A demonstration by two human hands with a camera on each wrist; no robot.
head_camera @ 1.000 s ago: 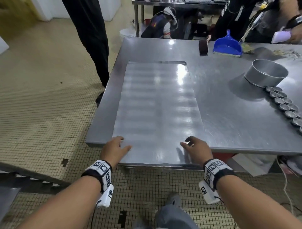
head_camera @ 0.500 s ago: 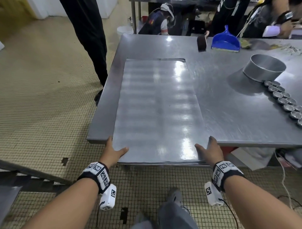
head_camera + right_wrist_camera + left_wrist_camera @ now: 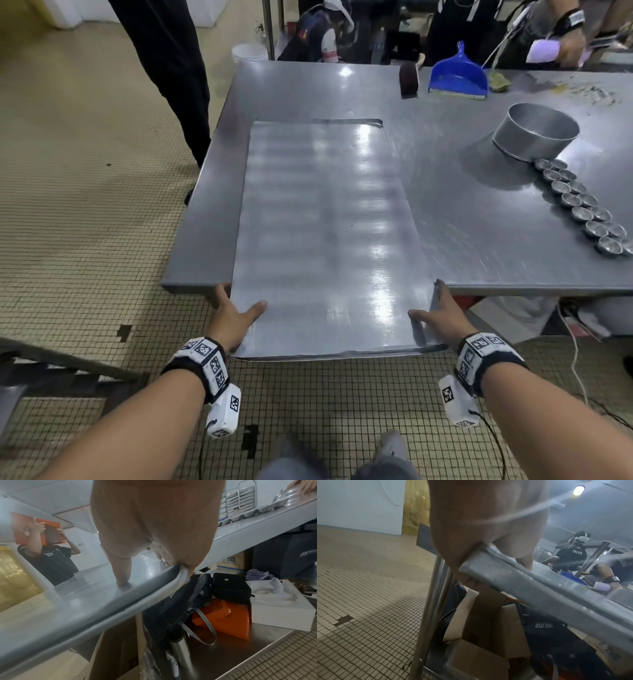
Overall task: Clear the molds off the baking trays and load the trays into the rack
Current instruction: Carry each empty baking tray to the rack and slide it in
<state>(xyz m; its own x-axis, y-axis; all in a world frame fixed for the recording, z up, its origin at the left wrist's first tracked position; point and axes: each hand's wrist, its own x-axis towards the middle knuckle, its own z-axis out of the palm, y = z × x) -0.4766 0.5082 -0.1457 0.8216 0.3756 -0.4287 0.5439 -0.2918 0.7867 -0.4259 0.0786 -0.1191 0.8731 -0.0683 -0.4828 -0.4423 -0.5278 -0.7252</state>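
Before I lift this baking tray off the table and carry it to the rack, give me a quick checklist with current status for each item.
1. Tray surface free of molds: ok. The baking tray is bare; the small molds sit in rows on the table to its right.
2. Left hand grip: ok, thumb on top, fingers under the near left corner.
3. Right hand grip: ok, thumb on top at the near right corner, edge pinched.
4. Near edge past the table's edge: ok, it overhangs.
5. Round pan apart from the tray: ok.
6. Path to the rack: cannot tell; a person's legs stand beside the table's left side.
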